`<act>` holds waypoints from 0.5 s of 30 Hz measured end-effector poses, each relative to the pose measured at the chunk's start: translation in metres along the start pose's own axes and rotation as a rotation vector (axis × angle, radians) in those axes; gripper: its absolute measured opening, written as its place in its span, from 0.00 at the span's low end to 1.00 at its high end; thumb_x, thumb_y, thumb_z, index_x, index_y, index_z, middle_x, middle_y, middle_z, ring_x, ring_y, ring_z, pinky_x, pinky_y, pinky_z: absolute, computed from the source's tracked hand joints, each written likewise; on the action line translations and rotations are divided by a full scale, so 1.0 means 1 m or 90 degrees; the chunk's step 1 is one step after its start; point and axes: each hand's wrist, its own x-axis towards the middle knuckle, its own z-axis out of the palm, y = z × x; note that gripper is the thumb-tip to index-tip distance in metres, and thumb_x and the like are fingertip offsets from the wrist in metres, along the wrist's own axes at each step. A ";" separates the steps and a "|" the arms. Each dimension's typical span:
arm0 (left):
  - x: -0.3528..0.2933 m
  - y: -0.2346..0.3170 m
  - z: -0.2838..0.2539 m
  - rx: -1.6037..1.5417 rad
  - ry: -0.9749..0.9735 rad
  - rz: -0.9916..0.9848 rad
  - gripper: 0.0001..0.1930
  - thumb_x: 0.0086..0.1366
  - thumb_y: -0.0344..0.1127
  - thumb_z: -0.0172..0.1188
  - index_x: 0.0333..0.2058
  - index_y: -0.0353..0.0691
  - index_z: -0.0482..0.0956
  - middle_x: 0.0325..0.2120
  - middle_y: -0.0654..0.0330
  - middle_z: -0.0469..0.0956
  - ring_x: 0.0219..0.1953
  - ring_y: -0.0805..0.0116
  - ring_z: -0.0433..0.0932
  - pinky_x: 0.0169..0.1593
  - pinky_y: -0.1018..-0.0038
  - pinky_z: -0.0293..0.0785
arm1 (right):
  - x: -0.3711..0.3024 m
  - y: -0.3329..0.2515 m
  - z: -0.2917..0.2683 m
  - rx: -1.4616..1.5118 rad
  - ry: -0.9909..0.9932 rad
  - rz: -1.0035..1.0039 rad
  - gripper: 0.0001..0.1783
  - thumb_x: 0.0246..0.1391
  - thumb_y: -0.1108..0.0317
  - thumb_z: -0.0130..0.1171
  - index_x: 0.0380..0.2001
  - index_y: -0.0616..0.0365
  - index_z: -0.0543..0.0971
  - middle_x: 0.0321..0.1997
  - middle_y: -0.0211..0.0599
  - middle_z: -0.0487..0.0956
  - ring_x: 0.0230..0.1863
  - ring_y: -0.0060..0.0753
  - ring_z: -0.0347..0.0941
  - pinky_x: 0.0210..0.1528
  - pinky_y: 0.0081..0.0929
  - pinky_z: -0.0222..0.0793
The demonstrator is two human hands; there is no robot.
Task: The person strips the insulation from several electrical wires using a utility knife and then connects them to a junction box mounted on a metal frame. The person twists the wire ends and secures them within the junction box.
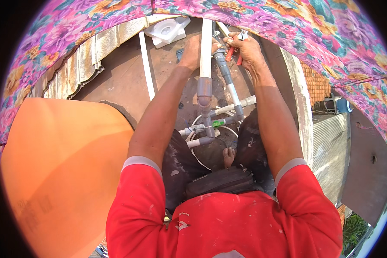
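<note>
My right hand [251,53] is closed round pliers with red handles [239,59], their metal head pointing away from me. Thumb and fingers are close to the top of a grey pipe joint [220,55]. My left hand [192,52] reaches behind an upright white pipe [206,51], which hides part of it. Its fingertips show just right of that pipe, curled together near a small metal piece above the grey joint; what they grip is too small to make out. Lower down, the white pipe enters a grey socket [204,87]. A green-handled valve [218,123] sits among the lower pipes.
A large orange tank [60,172] stands at my left. Flowered cloth [262,17] hangs across the top. Beyond the left hand lies a white moulded piece [167,31], with a loose white pipe [146,66] nearby. Thin white tubing loops round the pipes by my foot [228,157].
</note>
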 end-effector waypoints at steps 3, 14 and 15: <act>-0.005 -0.013 0.002 -0.064 0.085 -0.010 0.11 0.65 0.39 0.73 0.37 0.36 0.88 0.28 0.59 0.85 0.30 0.71 0.82 0.36 0.69 0.78 | -0.001 -0.006 -0.006 -0.264 0.026 0.082 0.15 0.58 0.78 0.65 0.49 0.67 0.80 0.44 0.46 0.88 0.38 0.30 0.82 0.40 0.27 0.79; 0.006 -0.020 0.032 -0.196 0.097 -0.125 0.09 0.65 0.36 0.71 0.33 0.35 0.88 0.29 0.60 0.87 0.31 0.75 0.79 0.38 0.73 0.73 | -0.020 0.009 0.013 -0.849 -0.056 0.000 0.22 0.60 0.61 0.55 0.51 0.68 0.78 0.48 0.69 0.85 0.54 0.68 0.82 0.59 0.55 0.74; 0.009 -0.027 0.032 -0.196 0.098 -0.112 0.09 0.65 0.35 0.71 0.33 0.35 0.88 0.28 0.61 0.86 0.31 0.75 0.79 0.38 0.73 0.72 | -0.021 0.005 0.017 -0.847 -0.052 -0.006 0.22 0.60 0.62 0.55 0.51 0.68 0.78 0.48 0.68 0.85 0.54 0.68 0.82 0.59 0.56 0.74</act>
